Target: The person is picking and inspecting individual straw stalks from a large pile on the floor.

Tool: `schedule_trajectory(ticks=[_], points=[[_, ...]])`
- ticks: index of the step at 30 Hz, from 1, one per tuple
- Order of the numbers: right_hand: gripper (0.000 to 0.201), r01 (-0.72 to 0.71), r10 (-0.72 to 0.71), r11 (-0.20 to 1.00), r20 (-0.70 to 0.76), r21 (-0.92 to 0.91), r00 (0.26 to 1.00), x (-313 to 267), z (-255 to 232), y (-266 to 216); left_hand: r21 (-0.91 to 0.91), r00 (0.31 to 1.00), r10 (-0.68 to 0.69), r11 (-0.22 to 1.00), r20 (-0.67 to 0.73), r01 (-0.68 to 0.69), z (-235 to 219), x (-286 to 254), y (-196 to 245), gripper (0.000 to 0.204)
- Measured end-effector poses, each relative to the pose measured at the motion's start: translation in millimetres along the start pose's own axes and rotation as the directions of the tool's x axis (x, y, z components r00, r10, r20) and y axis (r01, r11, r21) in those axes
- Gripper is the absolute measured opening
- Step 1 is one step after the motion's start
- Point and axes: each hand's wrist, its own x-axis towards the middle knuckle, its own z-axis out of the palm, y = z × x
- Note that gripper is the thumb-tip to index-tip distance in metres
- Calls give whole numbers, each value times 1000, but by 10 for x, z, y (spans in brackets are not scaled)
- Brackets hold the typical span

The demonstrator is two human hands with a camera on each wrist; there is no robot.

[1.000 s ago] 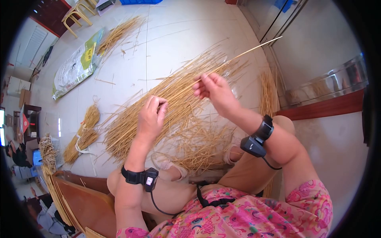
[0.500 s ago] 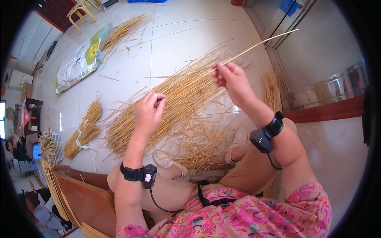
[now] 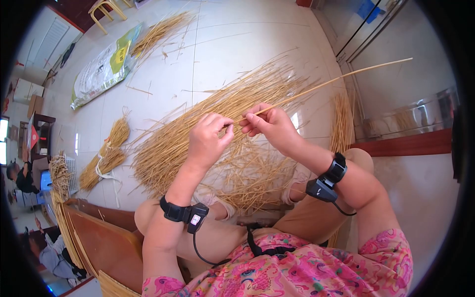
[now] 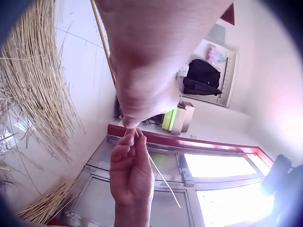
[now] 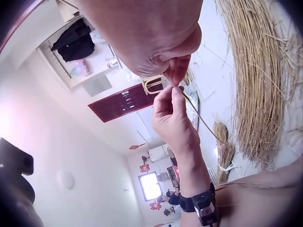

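Between the thumb and fingers of my right hand (image 3: 274,126) is a long thin straw stalk (image 3: 341,76). Its far end reaches out to the right in the head view. My left hand (image 3: 209,137) pinches at the same stalk, thumb against forefinger, its fingertips right beside the right hand's. In the right wrist view, a thin length of stalk (image 5: 204,122) runs on past the left hand (image 5: 173,116). Below both hands a wide heap of straw (image 3: 198,128) lies on the tiled floor. The fingertips partly hide the stalk where they meet.
Shorter loose straw (image 3: 255,183) lies between the feet. Left stand a tied straw bundle (image 3: 111,148) and a wooden box (image 3: 101,237). A printed sack (image 3: 101,72) lies farther back, with more straw (image 3: 161,32) beside it. Another straw bunch (image 3: 341,121) leans near the glass door.
My right hand moved out to the right, then came back beside the left hand. The left hand shifted right. The stalk's far end now reaches farther right and is lower.
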Motion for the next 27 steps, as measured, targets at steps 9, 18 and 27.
schedule_trajectory(ticks=[9,18,27], points=[[15,33,-31,998,31,-62,999,-24,65,39,129,999,42,991,14,-43,59,-59,20,10],[15,30,-28,998,42,-50,999,-23,57,47,-30,999,-33,999,40,34,8,-49,57,12],[15,23,-18,996,58,-83,998,-31,71,54,25,999,-19,1000,41,18,36,-64,-4,11]])
